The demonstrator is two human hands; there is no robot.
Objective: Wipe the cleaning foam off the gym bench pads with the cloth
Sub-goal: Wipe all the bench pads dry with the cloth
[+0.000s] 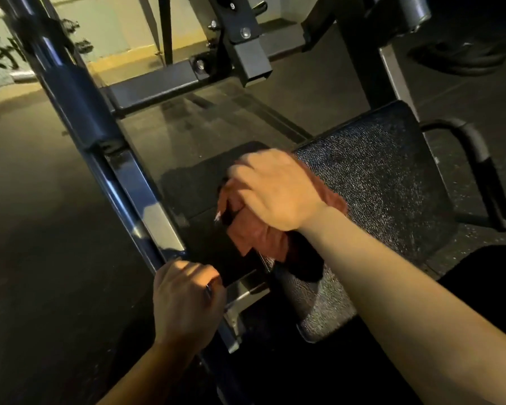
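On the dark pad (377,182) near its left edge, right hand (275,191) fingers curl around the bunched red cloth (254,235), while left hand (184,299) fingers wrap the metal frame bar (158,217).

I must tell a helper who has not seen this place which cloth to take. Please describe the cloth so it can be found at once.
Find the big black speckled bench pad right of the slanted blue frame bar. At its left edge, the right hand presses a crumpled cloth. It is the only reddish-orange, soft thing among dark pads and metal.
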